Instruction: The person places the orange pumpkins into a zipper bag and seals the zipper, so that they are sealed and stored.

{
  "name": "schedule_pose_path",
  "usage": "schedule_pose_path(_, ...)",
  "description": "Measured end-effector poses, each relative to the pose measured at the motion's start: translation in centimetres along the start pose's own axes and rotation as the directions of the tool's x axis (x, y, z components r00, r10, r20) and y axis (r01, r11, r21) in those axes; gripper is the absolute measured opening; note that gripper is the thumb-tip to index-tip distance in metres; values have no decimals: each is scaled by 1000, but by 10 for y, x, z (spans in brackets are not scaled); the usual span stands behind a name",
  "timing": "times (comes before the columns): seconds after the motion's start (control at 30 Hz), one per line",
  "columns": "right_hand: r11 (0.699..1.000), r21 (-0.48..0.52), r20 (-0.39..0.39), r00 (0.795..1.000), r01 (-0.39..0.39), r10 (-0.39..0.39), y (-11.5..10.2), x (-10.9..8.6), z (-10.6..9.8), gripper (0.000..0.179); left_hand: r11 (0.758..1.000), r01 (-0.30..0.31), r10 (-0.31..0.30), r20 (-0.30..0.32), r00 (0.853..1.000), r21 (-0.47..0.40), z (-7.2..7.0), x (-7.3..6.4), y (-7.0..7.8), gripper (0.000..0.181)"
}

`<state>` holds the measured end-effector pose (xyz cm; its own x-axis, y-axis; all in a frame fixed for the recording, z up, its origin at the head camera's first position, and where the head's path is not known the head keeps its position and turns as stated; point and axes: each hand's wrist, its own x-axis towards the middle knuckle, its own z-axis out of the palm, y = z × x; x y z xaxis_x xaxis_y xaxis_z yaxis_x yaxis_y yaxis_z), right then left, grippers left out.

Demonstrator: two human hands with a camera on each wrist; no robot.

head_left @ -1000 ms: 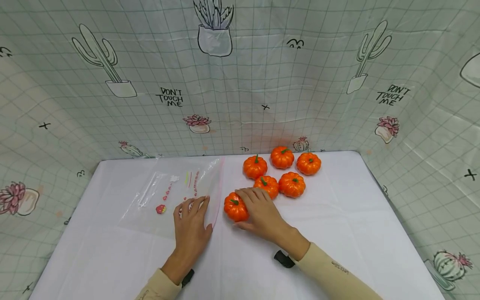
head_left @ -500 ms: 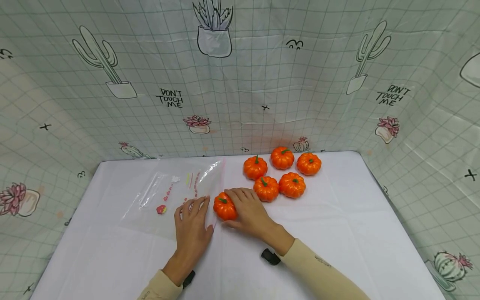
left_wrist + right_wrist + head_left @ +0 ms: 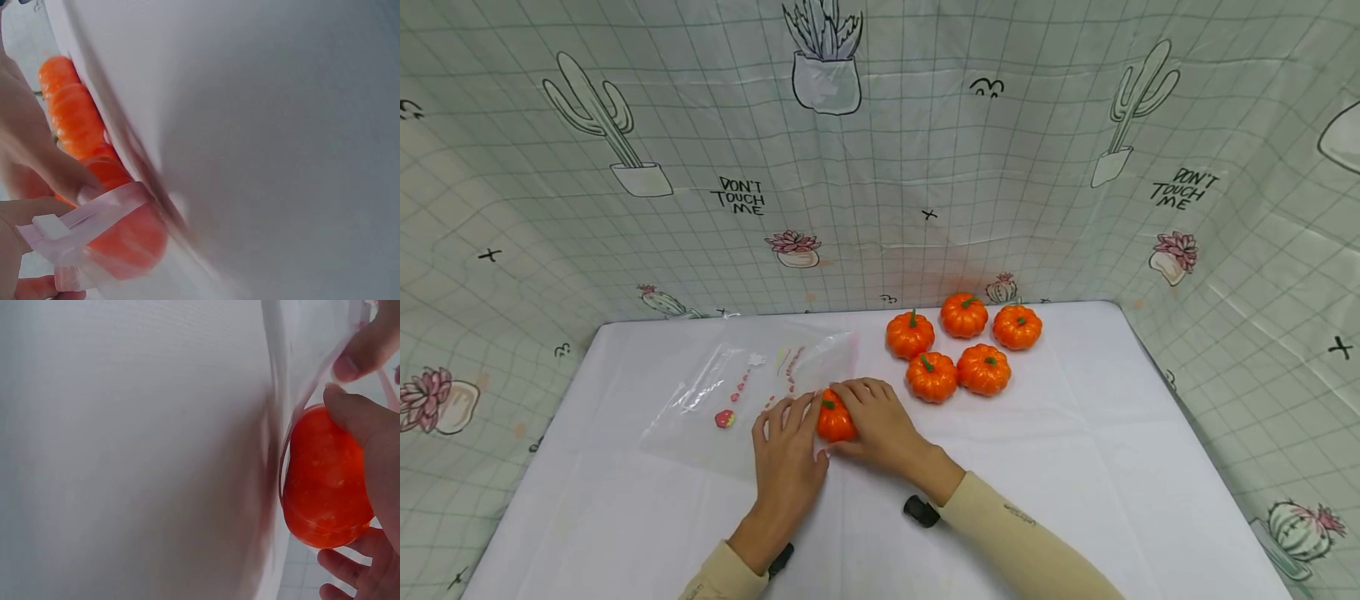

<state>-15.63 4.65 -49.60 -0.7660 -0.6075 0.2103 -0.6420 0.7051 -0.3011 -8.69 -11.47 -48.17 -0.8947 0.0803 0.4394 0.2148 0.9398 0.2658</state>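
Note:
My left hand [image 3: 786, 454] lies over the open end of a clear plastic zip bag [image 3: 692, 425] with small red prints. In the left wrist view its fingers hold the pink-edged mouth [image 3: 115, 209] of the bag apart. My right hand [image 3: 880, 429] grips a small orange toy pumpkin [image 3: 835, 423] with a green stem, thumb on the near side and fingers over the far side. Through the film, part of this pumpkin [image 3: 134, 244] shows inside the bag's mouth. In the right wrist view the bag's edge [image 3: 284, 456] runs along the pumpkin, and both thumbs are close together.
Several more toy pumpkins stand in a loose group at the back right, the closest one [image 3: 932, 377] beyond my right hand. A white cloth covers the table [image 3: 1075, 467]. Behind it hangs a grid-patterned curtain [image 3: 880, 167] printed with cacti.
My right hand has carried the pumpkin leftward, away from the others and into the bag's mouth beside my left hand. The bag's pink edge has shifted slightly right; my left hand has barely moved.

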Motion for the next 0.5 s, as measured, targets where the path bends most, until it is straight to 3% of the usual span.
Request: schedule_pose_path(0.5,1000,-27,29,1000,12,-11,-3,5,8,84,1000,-4,4,24,1000,10,-5,2,-2,84)
